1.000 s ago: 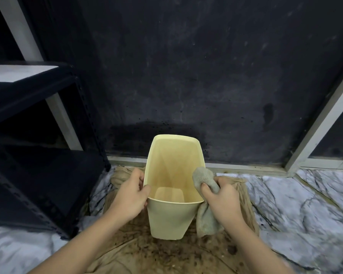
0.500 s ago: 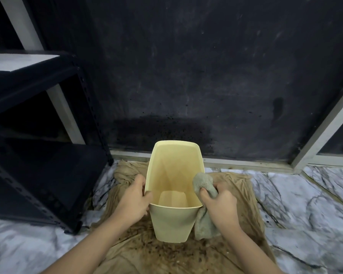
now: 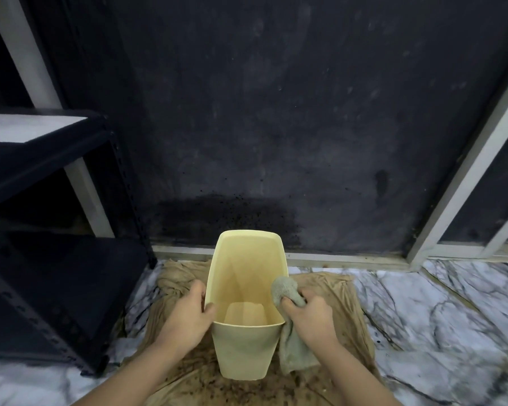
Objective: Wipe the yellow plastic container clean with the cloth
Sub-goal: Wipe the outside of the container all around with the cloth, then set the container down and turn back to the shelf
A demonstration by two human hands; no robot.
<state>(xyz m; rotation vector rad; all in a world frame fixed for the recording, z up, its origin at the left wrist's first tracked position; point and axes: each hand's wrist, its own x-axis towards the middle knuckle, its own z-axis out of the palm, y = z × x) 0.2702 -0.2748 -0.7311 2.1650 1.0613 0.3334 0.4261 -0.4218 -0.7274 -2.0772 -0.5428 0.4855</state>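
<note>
A tall yellow plastic container (image 3: 244,350) stands upright on a brown sheet, its open top facing me and its inside empty. My left hand (image 3: 186,316) grips its left rim, thumb hooked over the edge. My right hand (image 3: 310,317) holds a grey-green cloth (image 3: 285,290) bunched against the container's right wall near the rim. The rest of the cloth hangs down beside the container below my wrist.
The brown sheet (image 3: 338,291), speckled with dark dirt, covers a marble-patterned floor (image 3: 440,315). A black metal shelf rack (image 3: 56,259) stands close on the left. A dark wall (image 3: 276,127) with a pale baseboard rises just behind the container, and a white frame (image 3: 464,159) slants at right.
My right hand has shifted the bunched cloth slightly along the container's right rim. My left hand keeps its grip. The view has tilted a little.
</note>
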